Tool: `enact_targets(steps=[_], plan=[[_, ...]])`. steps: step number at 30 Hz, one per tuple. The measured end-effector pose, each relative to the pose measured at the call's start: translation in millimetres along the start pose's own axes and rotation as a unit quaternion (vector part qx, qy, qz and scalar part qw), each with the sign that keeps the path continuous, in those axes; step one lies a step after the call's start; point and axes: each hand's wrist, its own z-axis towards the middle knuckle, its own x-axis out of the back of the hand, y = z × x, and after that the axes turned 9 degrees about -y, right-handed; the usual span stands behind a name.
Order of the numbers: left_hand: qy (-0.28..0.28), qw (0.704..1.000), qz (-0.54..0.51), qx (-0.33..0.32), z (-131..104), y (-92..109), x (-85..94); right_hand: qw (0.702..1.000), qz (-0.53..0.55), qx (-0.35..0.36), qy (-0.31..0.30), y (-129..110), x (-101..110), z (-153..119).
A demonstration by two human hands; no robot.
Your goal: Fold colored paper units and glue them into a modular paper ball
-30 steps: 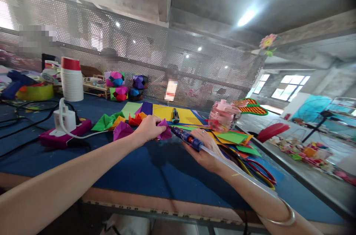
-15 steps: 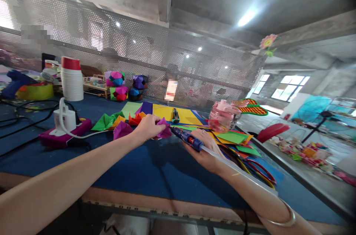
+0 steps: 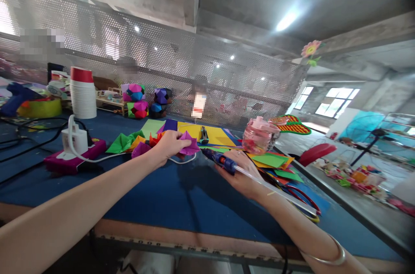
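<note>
My left hand (image 3: 170,146) pinches a folded purple paper piece (image 3: 189,144) above the blue tabletop. In my right hand (image 3: 241,170) is a dark blue hot glue gun (image 3: 222,160), with a long clear glue stick (image 3: 272,189) jutting from its back along my forearm. The gun's nozzle points at the purple piece, a small gap between them. Behind and left of my left hand lie more folded papers: a green one (image 3: 125,142), an orange-red one (image 3: 156,138) and another purple one (image 3: 140,149). A white cord (image 3: 183,162) loops below the held piece.
A purple power strip (image 3: 76,157) with a white plug stands left, beside a stack of paper cups (image 3: 83,97). Finished paper balls (image 3: 138,101) sit at the back. A pink jar (image 3: 257,135), coloured sheets (image 3: 272,160) and scissors (image 3: 304,198) are to the right; a cutter (image 3: 204,135) lies on yellow paper.
The glue gun's nozzle has drawn slightly away from the purple paper piece. My left hand has tilted and lifted the piece a little, and the white cord below shows more.
</note>
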Motion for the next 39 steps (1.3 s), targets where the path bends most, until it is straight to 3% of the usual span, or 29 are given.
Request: enact_targets(steps=[3,6,12,17,21,27,31,35,37,39], plan=[[-0.014,0.999,-0.027,0.026,-3.2,6.6,-0.1,0.992,0.051,-0.114,0.002,17.7,7.7,-0.7],[-0.013,0.999,-0.027,0.037,-5.3,9.0,-1.7,0.964,0.129,-0.225,-0.058,43.1,14.8,-5.6],[-0.018,0.999,-0.023,0.038,-5.4,5.5,-4.5,0.917,0.243,-0.301,-0.097,70.5,10.3,-19.7],[-0.028,0.999,-0.014,0.029,-4.5,2.1,-4.0,0.919,0.177,-0.314,-0.159,68.5,7.3,-23.2],[-0.033,0.999,-0.010,0.029,-4.9,3.1,-4.2,0.931,0.072,-0.305,-0.185,61.9,19.0,-36.4],[-0.060,0.998,-0.002,0.030,-7.0,5.1,-8.1,0.943,-0.070,-0.300,-0.128,6.0,63.3,-69.3],[-0.081,0.996,0.017,0.020,-9.5,3.1,-12.5,0.976,0.063,-0.160,-0.130,-28.1,72.9,-40.3],[-0.114,0.993,0.019,-0.013,-9.7,-1.2,-11.2,0.973,0.172,-0.108,-0.105,-20.0,38.3,23.0],[-0.121,0.992,0.025,-0.022,-7.9,-4.1,-8.8,0.944,0.272,-0.132,-0.134,-9.8,13.1,47.2],[-0.121,0.991,0.037,-0.035,-5.8,-6.9,-7.0,0.861,0.449,-0.169,-0.170,-3.7,-9.0,58.3]])
